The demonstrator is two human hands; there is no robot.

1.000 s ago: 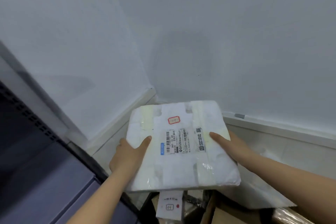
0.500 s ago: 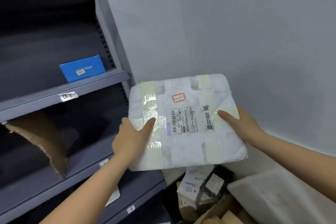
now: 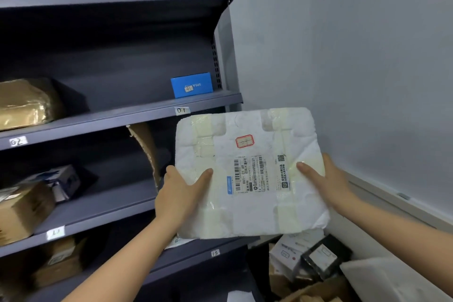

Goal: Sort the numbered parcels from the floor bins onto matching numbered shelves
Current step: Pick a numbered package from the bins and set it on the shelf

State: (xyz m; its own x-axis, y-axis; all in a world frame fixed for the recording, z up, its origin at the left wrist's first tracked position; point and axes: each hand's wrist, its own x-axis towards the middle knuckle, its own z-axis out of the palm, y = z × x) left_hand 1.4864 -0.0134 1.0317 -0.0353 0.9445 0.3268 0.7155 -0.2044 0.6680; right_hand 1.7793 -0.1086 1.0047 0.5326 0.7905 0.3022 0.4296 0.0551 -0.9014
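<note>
I hold a flat white foam parcel (image 3: pixel 247 206) in front of me, taped with yellowed strips and bearing a shipping label and a red-bordered number tag (image 3: pixel 244 142). My left hand (image 3: pixel 180 193) grips its left edge with the thumb on top. My right hand (image 3: pixel 326 181) grips its right edge the same way. The parcel hovers just right of the grey shelving unit (image 3: pixel 137 113), level with the shelf under the tag "01" (image 3: pixel 182 110). Other shelf tags read "02" (image 3: pixel 17 141) and "13" (image 3: pixel 215 253).
A blue box (image 3: pixel 191 85) sits on the "01" shelf, a gold-wrapped parcel (image 3: pixel 25 103) on "02". Cardboard boxes (image 3: pixel 23 208) and a torn cardboard sheet (image 3: pixel 144 144) fill lower shelves. A floor bin (image 3: pixel 306 262) with several parcels lies below right. A white wall stands on the right.
My view has swung left from the wall corner to the shelves. The parcel, held in both hands throughout, has risen from over the floor bin to shelf height.
</note>
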